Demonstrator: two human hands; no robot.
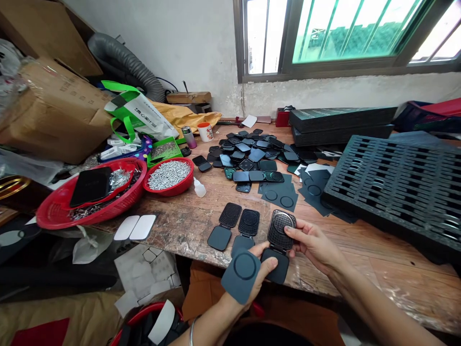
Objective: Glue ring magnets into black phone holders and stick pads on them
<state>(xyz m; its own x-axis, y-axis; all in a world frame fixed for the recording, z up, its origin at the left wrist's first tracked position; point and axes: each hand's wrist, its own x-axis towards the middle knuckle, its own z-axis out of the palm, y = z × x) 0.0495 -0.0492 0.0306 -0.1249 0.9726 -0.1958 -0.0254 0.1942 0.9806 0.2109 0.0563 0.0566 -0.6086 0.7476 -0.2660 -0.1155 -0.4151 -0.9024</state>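
Note:
Near the table's front edge I hold a hinged black plastic piece (278,228), opened out into two square panels. My right hand (317,242) pinches its upper panel, thumb on the gridded face with the raised ring. My left hand (262,276) is closed, its thumb on the smooth lower panel. A blue-grey sheet with a dark ring (239,281) lies across that same hand, hiding much of the palm. To the left, two similar opened hinged pieces lie on the table, one outer (230,215) and one inner (248,222); the sheet partly covers the inner one.
A heap of black pieces (252,151) lies at mid-table, with ring-marked sheets (279,194) before it. On the right stands a slotted black foam tray (392,182). Red baskets (50,214), a bowl of metal pins (169,175) and a small white bottle (199,187) are left.

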